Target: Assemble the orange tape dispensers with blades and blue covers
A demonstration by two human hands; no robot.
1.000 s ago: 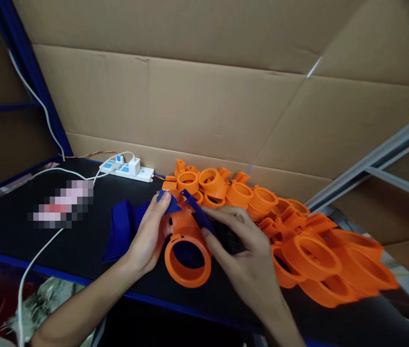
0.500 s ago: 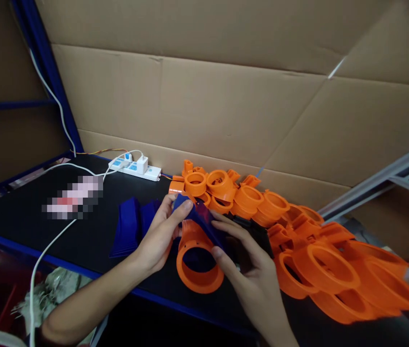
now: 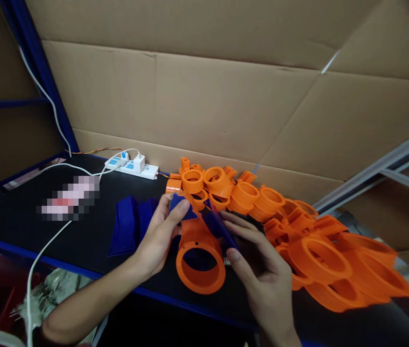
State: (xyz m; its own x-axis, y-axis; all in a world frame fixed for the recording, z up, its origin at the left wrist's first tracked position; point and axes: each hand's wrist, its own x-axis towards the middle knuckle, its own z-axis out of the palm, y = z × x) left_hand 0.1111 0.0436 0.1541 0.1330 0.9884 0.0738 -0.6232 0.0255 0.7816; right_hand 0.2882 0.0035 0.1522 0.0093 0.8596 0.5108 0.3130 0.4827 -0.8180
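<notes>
Near the bench (image 3: 88, 241) front edge, I see an orange part (image 3: 197, 235) between left hand (image 3: 159, 236), pinching its far end, and right hand (image 3: 267, 272), pinching a blue plate (image 3: 222, 229).

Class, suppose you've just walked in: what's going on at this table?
A person's left hand grips an orange part, thumb on a blue piece at its far end. The right hand holds a flat blue strip close beside it. More orange parts crowd behind and to the right; stacked blue pieces lie left.
</notes>
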